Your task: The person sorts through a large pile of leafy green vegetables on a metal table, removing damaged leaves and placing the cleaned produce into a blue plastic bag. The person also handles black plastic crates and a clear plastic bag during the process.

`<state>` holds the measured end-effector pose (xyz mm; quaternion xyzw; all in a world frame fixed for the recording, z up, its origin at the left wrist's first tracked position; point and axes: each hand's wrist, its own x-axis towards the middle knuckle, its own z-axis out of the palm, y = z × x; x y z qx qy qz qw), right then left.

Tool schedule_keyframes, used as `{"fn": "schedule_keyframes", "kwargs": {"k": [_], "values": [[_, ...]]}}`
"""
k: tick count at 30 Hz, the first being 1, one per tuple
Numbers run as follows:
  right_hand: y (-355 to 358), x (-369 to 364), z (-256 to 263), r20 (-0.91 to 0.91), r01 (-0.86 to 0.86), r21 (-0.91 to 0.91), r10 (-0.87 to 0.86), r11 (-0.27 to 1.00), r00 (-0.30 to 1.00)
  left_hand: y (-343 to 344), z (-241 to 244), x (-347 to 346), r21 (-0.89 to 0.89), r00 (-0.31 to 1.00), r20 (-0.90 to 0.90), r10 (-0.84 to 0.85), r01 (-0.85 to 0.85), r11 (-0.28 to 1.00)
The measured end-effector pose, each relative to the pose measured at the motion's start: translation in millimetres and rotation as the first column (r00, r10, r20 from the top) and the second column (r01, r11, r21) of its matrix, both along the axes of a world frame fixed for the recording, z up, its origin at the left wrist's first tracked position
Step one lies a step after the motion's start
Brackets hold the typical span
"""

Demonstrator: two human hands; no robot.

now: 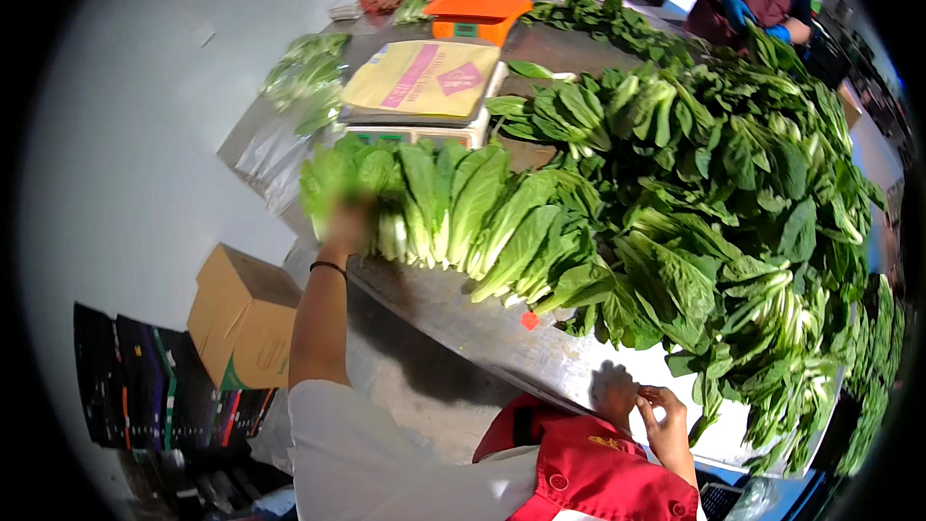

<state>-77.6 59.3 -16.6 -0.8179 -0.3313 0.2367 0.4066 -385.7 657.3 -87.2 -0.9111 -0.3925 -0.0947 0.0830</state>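
My left hand (350, 221), blurred by motion, is around the stem end of leafy greens (323, 175) at the left end of a row. Blur smears those leaves too and hides the fingers. Beside it, a row of long leafy green heads (463, 213) lies on the metal table (441, 304), pale stems towards me. Close to the table's near edge is my right hand (664, 416), thumb and forefinger brought together. Whether anything small is pinched there cannot be told. A large heap of loose greens (759, 166) covers the right side.
Behind the row stands a scale (474, 132) bearing printed bags (427, 79); an orange scale (481, 3) is farther back. Bagged greens (307, 72) lie left. A cardboard box (249, 318) and black crates (159, 383) are below. Two people work across the table, one wearing blue gloves (738, 12).
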Motion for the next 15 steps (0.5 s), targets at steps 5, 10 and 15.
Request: {"fn": "schedule_keyframes", "kwargs": {"k": [5, 10, 15], "values": [[-6.6, 2.0, 8.7, 0.055, -0.061, -0.024, 0.062, 0.998, 0.997, 17.9, -7.0, 30.4, -0.032, 0.752, -0.569, 0.333, -0.425, 0.905], [-24.5, -1.2, 0.1, 0.146, -0.109, -0.074, 0.119, 0.991, 0.982, 29.4, -45.8, 3.0, -0.857, 0.71, 0.438, 0.551, 0.143, 0.496], [-39.2, -1.9, -8.5, 0.154, -0.08, -0.091, 0.094, 0.993, 0.984, 19.2, 14.7, 19.9, -0.741, 0.53, 0.637, 0.56, 0.217, 0.636]]}}
